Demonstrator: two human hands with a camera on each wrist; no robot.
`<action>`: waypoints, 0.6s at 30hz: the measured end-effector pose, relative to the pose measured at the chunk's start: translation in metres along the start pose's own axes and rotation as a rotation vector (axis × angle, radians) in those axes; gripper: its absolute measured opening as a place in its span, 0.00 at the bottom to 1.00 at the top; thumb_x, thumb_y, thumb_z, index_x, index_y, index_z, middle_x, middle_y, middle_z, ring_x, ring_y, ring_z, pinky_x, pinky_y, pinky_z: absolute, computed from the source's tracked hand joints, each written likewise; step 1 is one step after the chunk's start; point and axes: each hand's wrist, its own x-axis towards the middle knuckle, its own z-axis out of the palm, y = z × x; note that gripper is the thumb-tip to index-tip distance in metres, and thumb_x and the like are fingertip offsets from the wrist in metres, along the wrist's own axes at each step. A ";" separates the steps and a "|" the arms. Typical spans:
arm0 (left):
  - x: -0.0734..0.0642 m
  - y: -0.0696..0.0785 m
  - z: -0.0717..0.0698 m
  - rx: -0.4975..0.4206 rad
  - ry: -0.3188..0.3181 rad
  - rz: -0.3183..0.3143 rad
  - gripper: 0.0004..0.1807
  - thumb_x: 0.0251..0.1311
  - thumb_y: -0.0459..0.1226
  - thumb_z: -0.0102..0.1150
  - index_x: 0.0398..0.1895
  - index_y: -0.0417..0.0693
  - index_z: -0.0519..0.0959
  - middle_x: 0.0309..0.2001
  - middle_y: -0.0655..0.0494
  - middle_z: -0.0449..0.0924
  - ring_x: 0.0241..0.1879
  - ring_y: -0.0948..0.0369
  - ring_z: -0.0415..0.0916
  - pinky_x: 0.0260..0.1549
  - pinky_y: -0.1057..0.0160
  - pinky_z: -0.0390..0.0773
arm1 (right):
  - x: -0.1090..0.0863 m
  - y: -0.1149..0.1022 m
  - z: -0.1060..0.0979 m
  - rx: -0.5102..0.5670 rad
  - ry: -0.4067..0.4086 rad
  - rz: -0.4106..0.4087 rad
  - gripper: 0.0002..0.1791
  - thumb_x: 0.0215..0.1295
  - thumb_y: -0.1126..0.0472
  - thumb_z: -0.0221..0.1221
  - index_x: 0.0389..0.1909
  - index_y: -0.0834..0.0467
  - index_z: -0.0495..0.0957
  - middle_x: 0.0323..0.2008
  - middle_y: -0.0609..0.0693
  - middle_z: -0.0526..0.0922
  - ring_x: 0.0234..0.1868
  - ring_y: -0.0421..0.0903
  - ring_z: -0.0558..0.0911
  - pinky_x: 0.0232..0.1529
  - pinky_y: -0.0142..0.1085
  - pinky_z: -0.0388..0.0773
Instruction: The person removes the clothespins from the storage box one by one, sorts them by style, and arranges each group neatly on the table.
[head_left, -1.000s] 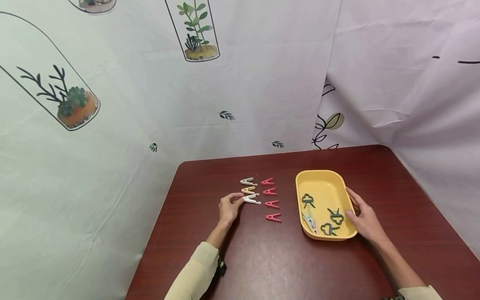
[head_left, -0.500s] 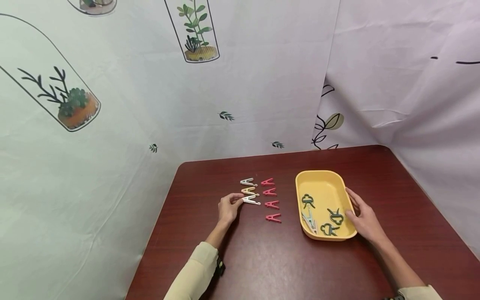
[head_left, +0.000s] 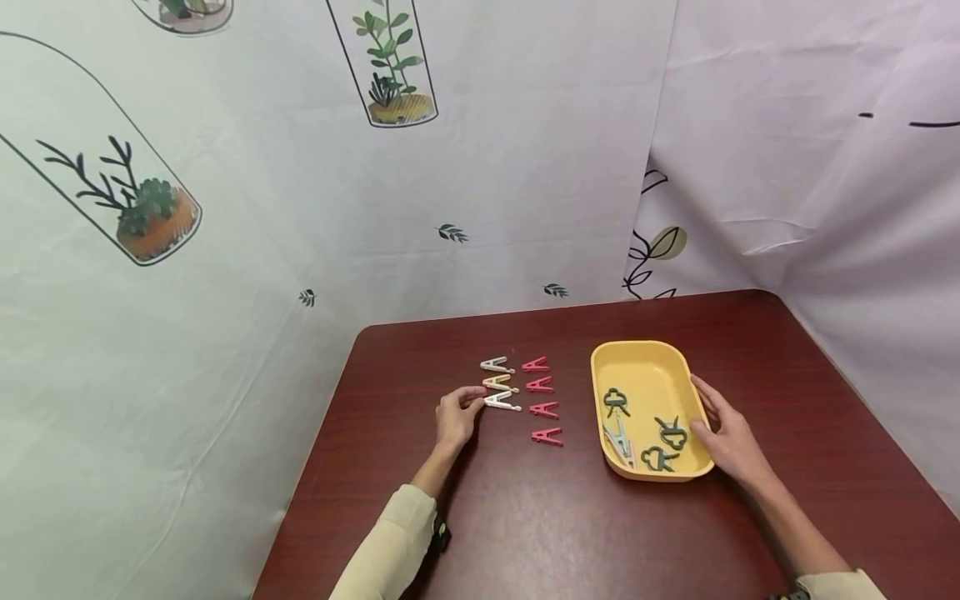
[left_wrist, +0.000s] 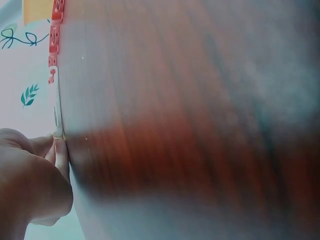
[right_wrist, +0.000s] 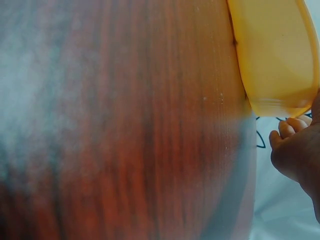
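Note:
My left hand pinches one end of a white clothespin lying on the table; the left wrist view shows thumb and fingertips meeting at the end of that white clothespin. Just beyond it lie a yellow clothespin and a pale grey-white clothespin. Several red clothespins form a column to their right. With thumb over the rim and fingers outside, my right hand grips the right side of a yellow tray. Inside are dark green clips and pale clothespins bunched at the lower left.
A dark red-brown table carries everything. Behind it and along the left hangs a pale cloth printed with plants. The table's back edge runs close behind the clothespins and tray.
The white clothespin and my left hand have shifted very slightly to the left and toward me. My right hand and the tray look unmoved.

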 end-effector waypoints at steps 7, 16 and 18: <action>0.003 -0.003 -0.002 -0.036 0.031 -0.047 0.08 0.66 0.31 0.71 0.46 0.47 0.92 0.41 0.55 0.92 0.41 0.61 0.88 0.48 0.59 0.80 | -0.002 0.001 -0.001 -0.014 -0.002 -0.021 0.40 0.66 0.82 0.55 0.80 0.70 0.58 0.71 0.80 0.66 0.61 0.20 0.70 0.52 0.14 0.71; 0.018 0.003 -0.010 -0.189 0.137 -0.136 0.14 0.72 0.31 0.65 0.58 0.39 0.87 0.51 0.50 0.90 0.55 0.53 0.86 0.55 0.57 0.83 | -0.001 0.000 -0.001 -0.017 0.000 -0.025 0.40 0.66 0.81 0.55 0.80 0.70 0.59 0.71 0.80 0.66 0.60 0.20 0.71 0.51 0.13 0.71; 0.021 0.006 -0.011 -0.230 0.156 -0.146 0.17 0.75 0.33 0.63 0.62 0.37 0.84 0.54 0.47 0.89 0.59 0.51 0.84 0.58 0.54 0.82 | -0.001 0.000 -0.001 -0.020 0.000 -0.021 0.40 0.66 0.81 0.55 0.80 0.70 0.59 0.71 0.79 0.66 0.60 0.20 0.71 0.49 0.14 0.72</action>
